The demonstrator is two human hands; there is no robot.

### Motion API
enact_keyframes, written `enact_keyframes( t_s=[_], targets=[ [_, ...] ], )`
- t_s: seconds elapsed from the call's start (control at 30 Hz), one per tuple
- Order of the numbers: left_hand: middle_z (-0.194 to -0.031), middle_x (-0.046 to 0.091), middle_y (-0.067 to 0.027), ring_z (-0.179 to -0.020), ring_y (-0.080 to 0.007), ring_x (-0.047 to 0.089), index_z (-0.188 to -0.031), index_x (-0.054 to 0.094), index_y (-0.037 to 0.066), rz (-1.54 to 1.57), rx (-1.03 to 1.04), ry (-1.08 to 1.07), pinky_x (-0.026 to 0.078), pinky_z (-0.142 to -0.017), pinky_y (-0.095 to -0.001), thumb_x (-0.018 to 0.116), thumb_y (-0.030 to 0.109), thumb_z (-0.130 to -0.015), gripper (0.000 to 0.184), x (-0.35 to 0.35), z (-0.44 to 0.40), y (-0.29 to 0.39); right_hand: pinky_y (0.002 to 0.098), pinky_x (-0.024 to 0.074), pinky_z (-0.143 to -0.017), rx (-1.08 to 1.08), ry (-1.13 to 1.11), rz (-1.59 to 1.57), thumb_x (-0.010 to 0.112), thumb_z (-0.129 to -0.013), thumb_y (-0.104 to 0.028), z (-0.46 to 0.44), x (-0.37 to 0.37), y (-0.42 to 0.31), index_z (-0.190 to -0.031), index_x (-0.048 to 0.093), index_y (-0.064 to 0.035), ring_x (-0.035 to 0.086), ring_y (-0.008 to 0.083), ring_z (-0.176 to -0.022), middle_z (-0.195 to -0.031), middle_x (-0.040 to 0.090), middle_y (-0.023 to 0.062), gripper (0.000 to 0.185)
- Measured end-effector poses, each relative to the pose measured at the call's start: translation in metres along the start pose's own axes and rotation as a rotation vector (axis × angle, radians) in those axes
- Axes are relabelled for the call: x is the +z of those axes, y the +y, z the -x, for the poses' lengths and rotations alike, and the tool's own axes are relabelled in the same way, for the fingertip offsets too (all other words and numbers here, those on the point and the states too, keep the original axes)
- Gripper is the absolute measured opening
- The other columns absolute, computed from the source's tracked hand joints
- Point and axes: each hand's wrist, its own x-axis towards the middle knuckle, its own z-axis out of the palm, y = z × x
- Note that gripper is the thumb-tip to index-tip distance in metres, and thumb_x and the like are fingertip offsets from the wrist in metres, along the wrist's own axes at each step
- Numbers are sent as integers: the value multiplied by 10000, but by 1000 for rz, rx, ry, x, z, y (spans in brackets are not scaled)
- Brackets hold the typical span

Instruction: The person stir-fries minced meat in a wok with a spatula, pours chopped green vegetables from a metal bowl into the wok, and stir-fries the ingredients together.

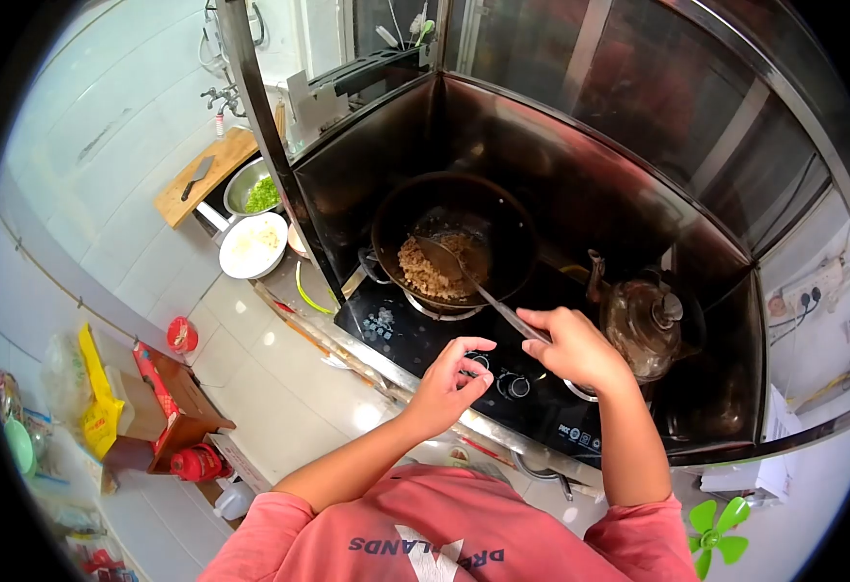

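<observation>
My right hand [580, 349] is closed around the metal handle of a ladle [491, 299]. The ladle's head is down in a dark wok [517, 218], among browned minced meat [425, 272] gathered on the wok's near left side. The wok sits on the left burner of a black gas stove [386, 335]. Just in front of the stove knobs, my left hand [444, 388] hovers with its fingers bent and apart, holding nothing visible. One knob [514, 385] shows beside it; another is partly hidden behind its fingers.
A glass-like kettle [643, 325] stands on the right burner. Left of the stove are a white pan [253, 247] with pale chopped food, a metal bowl [240, 184] of chopped greens, and a cutting board [226, 155] bearing a knife [198, 177]. Dark metal panels enclose the stove.
</observation>
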Motion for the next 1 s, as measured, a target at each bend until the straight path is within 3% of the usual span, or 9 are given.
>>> enact_keyframes(
  t_s=[0.17,0.23,0.27,0.33,0.5,0.63,0.73,0.87,1.0],
  targets=[
    [-986,528,-53,-846,-56,515,-1242,441,55,-24,-3,-39,441,-736,-191,563,2,-861,404,8,-2,1,412,477,-858,83,26,150,579,-801,-122,-25,26,11,-1216,555,-24,603,375,-971,-1007,616,260,427],
    [-1182,473,-56,-899,-105,533,-1163,483,29,18,-24,-28,477,-703,-230,582,18,-837,341,9,-2,3,423,481,-850,106,72,221,567,-805,-122,-42,35,17,-1216,554,-23,605,378,-960,-998,616,265,423],
    [-1182,473,-56,-899,-105,533,-1163,483,29,17,-25,-31,477,-703,-230,582,18,-837,341,10,-2,3,431,483,-846,131,148,215,556,-809,-119,-51,41,24,-1212,555,-23,605,382,-953,-990,614,271,414],
    [-970,528,-49,-844,-55,514,-1247,441,66,22,-29,-41,439,-735,-188,565,9,-864,406,9,0,3,439,484,-841,158,226,208,544,-814,-116,-58,47,34,-1209,556,-23,605,385,-946,-982,611,278,406],
    [-977,529,-51,-859,-64,519,-1244,438,59,16,-46,-43,442,-745,-198,567,11,-865,403,10,2,1,427,478,-851,-4,138,45,557,-833,-148,-37,46,30,-1243,528,-27,590,401,-962,-991,605,282,429],
    [-1039,522,-46,-897,-85,534,-1212,446,45,29,19,-24,454,-776,-220,563,-4,-861,374,11,-1,-7,437,478,-822,9,50,-28,515,-873,-185,-7,42,5,-1258,520,-41,598,409,-924,-959,614,272,411],
    [-1092,511,-38,-918,-91,534,-1191,451,37,27,-52,-39,459,-798,-229,561,-15,-857,356,10,0,-8,445,482,-811,87,20,71,522,-866,-168,-18,46,10,-1248,525,-34,602,408,-913,-940,618,269,406],
    [-1118,508,-37,-925,-88,529,-1186,453,34,43,-101,-37,458,-805,-228,561,-18,-856,352,9,3,-6,459,498,-794,129,222,181,531,-848,-135,-43,55,25,-1211,530,9,614,412,-873,-891,633,262,390],
    [-1106,510,-31,-928,-82,525,-1185,456,39,41,-70,-27,454,-799,-225,563,-19,-854,353,8,6,-11,460,498,-795,113,212,203,541,-838,-129,-51,60,33,-1202,524,40,613,418,-868,-894,629,272,402]
  ],
)
